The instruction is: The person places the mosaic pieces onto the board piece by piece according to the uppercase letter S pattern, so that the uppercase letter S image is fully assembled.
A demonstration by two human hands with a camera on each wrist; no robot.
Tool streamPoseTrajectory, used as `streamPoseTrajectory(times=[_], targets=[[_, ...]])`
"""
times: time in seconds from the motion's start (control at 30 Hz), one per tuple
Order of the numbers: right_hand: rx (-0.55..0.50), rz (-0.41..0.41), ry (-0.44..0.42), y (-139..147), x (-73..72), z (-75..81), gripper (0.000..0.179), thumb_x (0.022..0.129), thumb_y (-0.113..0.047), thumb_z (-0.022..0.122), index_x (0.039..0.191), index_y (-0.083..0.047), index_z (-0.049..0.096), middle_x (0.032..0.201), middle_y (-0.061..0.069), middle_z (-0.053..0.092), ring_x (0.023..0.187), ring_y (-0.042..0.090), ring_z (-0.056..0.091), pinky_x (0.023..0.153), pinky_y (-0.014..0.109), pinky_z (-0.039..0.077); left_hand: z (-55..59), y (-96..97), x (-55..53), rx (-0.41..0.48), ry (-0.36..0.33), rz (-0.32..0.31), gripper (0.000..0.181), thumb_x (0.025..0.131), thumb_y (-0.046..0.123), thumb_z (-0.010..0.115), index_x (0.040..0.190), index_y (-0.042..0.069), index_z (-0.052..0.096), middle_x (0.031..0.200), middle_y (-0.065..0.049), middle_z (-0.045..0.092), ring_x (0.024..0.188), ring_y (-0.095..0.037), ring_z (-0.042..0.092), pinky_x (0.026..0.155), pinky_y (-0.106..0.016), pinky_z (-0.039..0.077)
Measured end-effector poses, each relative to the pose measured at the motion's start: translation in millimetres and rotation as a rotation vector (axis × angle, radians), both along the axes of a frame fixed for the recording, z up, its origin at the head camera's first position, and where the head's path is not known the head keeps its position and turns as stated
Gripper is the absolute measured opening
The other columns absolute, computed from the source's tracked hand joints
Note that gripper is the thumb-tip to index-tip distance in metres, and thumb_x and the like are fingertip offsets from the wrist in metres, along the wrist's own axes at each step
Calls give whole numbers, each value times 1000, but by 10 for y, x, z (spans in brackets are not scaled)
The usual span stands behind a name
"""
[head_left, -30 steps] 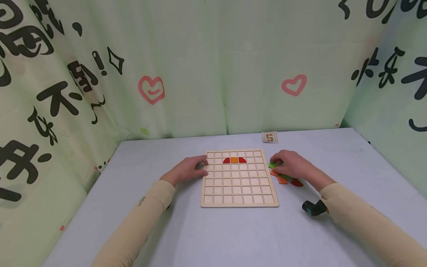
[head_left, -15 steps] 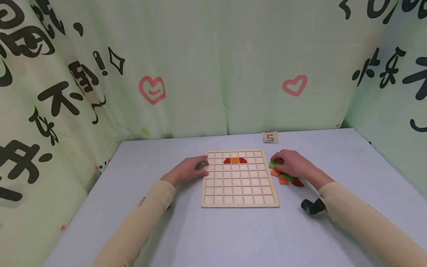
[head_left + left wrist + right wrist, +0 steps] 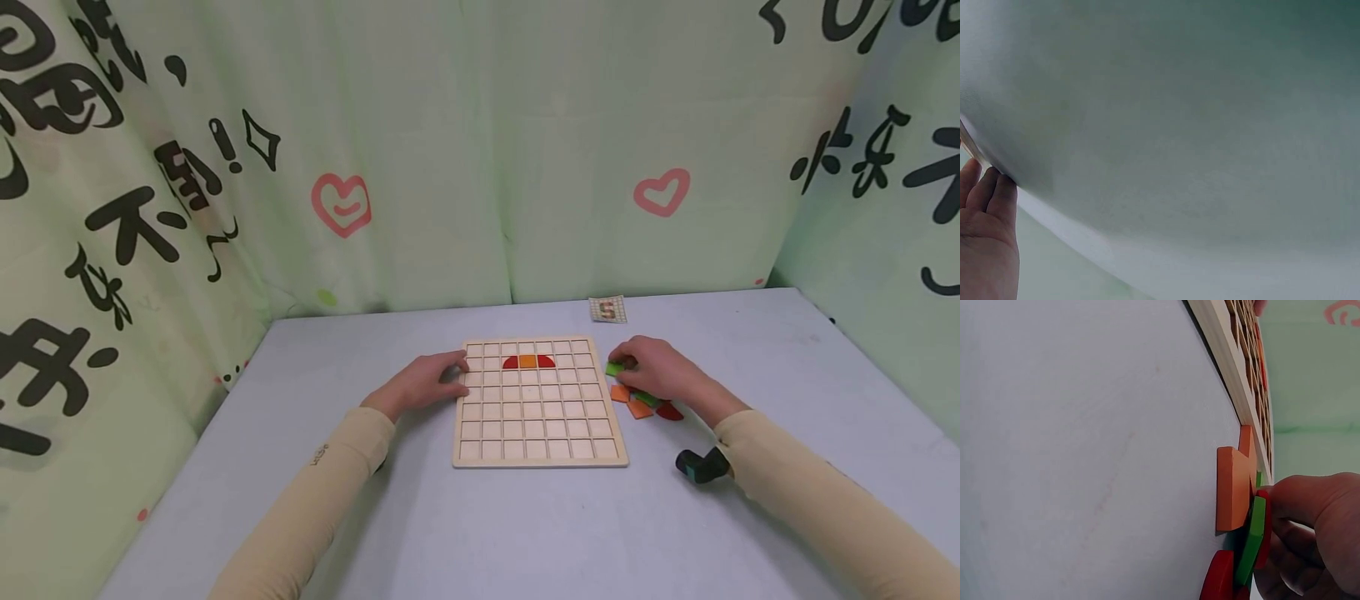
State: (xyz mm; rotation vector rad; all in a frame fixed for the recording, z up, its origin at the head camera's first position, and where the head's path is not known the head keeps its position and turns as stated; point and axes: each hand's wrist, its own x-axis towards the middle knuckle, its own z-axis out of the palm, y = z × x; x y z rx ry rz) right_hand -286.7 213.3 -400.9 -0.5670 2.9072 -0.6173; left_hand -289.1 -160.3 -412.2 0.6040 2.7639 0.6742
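Note:
In the head view a wooden grid board (image 3: 532,408) lies flat, with an orange square tile (image 3: 528,361) between two red curved tiles (image 3: 545,362) in an upper row. My left hand (image 3: 420,383) rests on its left edge, thumb and fingers spread; the left wrist view shows straight fingers (image 3: 1002,197) at the edge. My right hand (image 3: 656,367) bends over loose tiles on the right. Its thumb (image 3: 1294,490) touches a red tile (image 3: 1265,540) behind a green tile (image 3: 1251,540); I cannot tell whether it pinches it. An orange tile (image 3: 1232,487) stands nearest the wrist camera.
A small patterned card (image 3: 607,308) lies behind the board, near the back of the white-covered table (image 3: 480,533). Green curtains (image 3: 495,167) with hearts and black writing surround the table. A black device (image 3: 702,466) sits at the right wrist.
The orange tile nearest the front has turned slightly and shifted beside the right hand, and the other loose tiles have moved a little. The left hand and the board stay as they were.

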Motion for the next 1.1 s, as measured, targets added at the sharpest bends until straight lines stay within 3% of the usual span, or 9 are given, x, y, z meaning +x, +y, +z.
streamPoseTrajectory(times=[0.5,1.1], targets=[[1,-9,51,-8,4,-50,33,88,-12,69,115,6,65,104,16,62,91,27,57,84,46,52,4,4,9,-6,-1,0,32,91,30,71,118,16,59,151,-6,44,140,-23,38,115,-36,31],[9,7,45,-12,-6,-60,32,90,-13,67,116,6,66,107,19,61,91,27,57,83,46,52,4,6,9,-9,5,3,32,91,30,71,118,15,60,150,-6,44,140,-23,38,115,-36,31]])
